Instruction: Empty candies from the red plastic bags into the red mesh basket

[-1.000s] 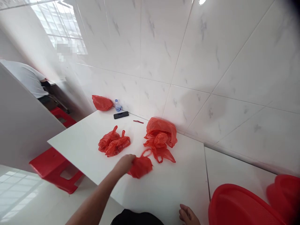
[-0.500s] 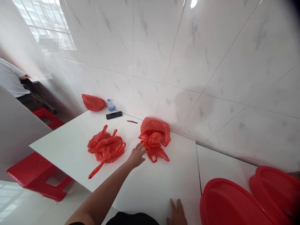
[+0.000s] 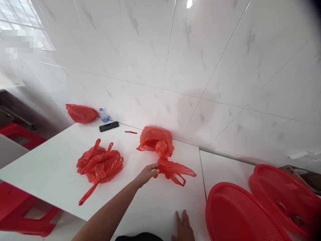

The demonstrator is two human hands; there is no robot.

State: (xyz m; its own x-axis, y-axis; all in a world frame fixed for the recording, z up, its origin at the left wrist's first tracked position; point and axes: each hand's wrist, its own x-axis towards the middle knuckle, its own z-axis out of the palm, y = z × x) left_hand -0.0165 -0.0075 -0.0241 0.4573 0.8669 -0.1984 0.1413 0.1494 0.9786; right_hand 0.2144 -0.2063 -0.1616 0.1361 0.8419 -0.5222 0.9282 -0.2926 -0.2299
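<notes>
At the far left, a red stool stands beside the near edge of the white table, and a second stool shows beyond a pale partition. A closed-up red bag sits at the table's back corner by the tiled wall. In front of it, nearer the person, lies a crumpled pile of red plastic bags, loop handles sticking out. Just beside the red bag stands a clear bottle with a blue cap; its blue and white label carries lettering too small to read. A black phone lies flat at its foot, and a thin dark red strip lies to the right.

The left hand pinches the edge of a flattened handled bag between thumb and fingers; this bag lies on the table with its handles spread to the right. Just behind it, against the wall, an open-mouthed bag gapes, a red bunch at its opening. The right hand rests palm down on the table, fingers extended, holding nothing.

Farther right are a red basket and another basket containing small shiny things too blurred to identify. A white plate on the wall bears tiny, illegible marks.
</notes>
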